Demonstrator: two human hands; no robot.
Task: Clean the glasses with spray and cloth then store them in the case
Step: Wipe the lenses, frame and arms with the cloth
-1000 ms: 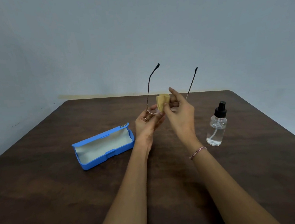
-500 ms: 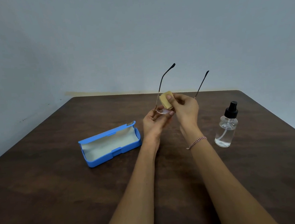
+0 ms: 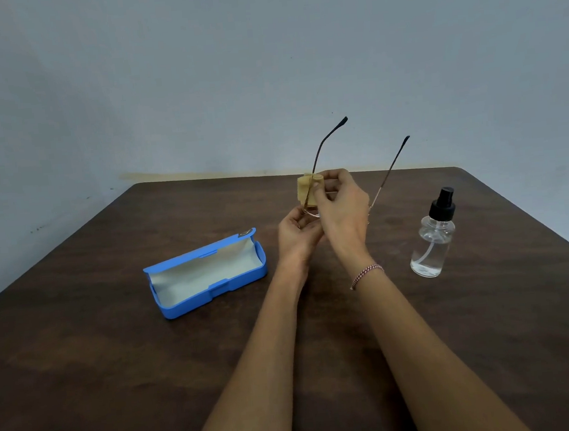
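Thin metal glasses are held above the table's middle, their two dark-tipped temples pointing up and away. My left hand grips the frame from below at its left lens. My right hand pinches a small folded yellow cloth against that left lens. The lenses are mostly hidden behind my fingers. The blue glasses case lies open on the table to the left of my hands, its pale lining showing. A clear spray bottle with a black nozzle stands upright to the right.
The dark wooden table runs to a grey wall at the back. Its right edge slants past the spray bottle, and its near edge lies below my forearms.
My right hand has closed further over the cloth on the left lens. The cloth now wraps around the left temple's base. My view has shifted slightly.
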